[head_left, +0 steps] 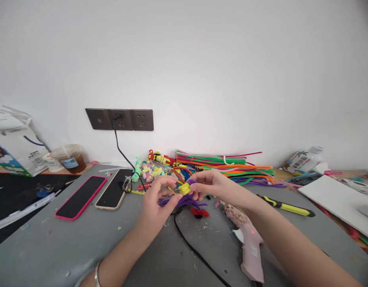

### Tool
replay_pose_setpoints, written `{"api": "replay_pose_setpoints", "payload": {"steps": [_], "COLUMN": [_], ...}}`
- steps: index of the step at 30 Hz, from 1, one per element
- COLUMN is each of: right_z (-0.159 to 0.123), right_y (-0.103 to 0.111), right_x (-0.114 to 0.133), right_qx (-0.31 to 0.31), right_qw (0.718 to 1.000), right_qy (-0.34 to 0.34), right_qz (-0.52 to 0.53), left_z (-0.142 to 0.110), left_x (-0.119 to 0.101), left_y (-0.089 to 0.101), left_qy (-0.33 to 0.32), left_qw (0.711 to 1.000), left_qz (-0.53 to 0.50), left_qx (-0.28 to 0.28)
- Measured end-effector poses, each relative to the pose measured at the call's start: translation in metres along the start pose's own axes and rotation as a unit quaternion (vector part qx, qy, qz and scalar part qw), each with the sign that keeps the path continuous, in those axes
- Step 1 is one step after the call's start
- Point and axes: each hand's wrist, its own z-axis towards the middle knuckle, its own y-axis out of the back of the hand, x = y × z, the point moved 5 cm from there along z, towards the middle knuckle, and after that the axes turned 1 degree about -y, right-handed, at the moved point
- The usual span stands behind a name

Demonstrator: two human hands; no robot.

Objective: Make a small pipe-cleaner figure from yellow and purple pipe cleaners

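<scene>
Between my two hands, above the grey mat, is a small yellow and purple pipe-cleaner piece (pixel 184 188). My right hand (pixel 205 184) pinches its purple side with thumb and fingertips. From the left, my left hand (pixel 162 198) curls toward the yellow part, its thumb and fingers apart; whether the fingertips touch the piece is hard to see. Several purple pipe cleaners (pixel 186 200) lie just below the hands. Closer to me on the mat rests a red and black fuzzy piece (pixel 200 213). Beneath my right forearm lies a pink glue gun (pixel 251 249) with a red light showing.
Bundled coloured pipe cleaners (pixel 214 159) and small fuzzy figures (pixel 151 169) line the wall. Two phones (pixel 81 198) lie left, a yellow utility knife (pixel 291 207) right. A black cord (pixel 190 243) crosses the mat. A drink cup (pixel 72 159) stands back left.
</scene>
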Motion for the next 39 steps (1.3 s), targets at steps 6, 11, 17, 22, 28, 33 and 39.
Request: {"api": "replay_pose_setpoints", "payload": {"steps": [6,11,17,22,28,33,39], "right_z": [-0.016,-0.027,-0.040,-0.044,-0.031,-0.021,-0.018], "right_y": [0.045,0.062,0.074,0.070,0.042,0.014,-0.004], "right_x": [0.001,-0.006,-0.003,-0.001,0.007,0.016,0.017], "right_qx": [0.048,0.073,0.107,0.134,0.147,0.119,0.075], "right_qw": [0.997,0.989,0.977,0.972,0.969,0.973,0.971], "right_qy": [0.015,-0.017,-0.027,-0.029,0.021,0.065,0.115], "right_qz": [-0.057,-0.125,-0.184,-0.189,-0.199,-0.186,-0.198], "left_z": [0.002,0.000,-0.001,-0.002,-0.008,-0.015,-0.012], "left_x": [0.001,0.002,0.001,0.003,0.010,0.013,0.016], "left_y": [0.004,0.000,-0.006,-0.009,-0.020,-0.023,-0.021], "left_qy": [-0.010,-0.048,-0.039,-0.053,-0.100,-0.110,-0.088], "left_qw": [0.999,0.995,0.988,0.982,0.953,0.936,0.930], "left_qz": [0.028,0.088,0.144,0.171,0.223,0.263,0.315], "left_qx": [-0.023,0.009,0.051,0.062,0.177,0.208,0.166]}}
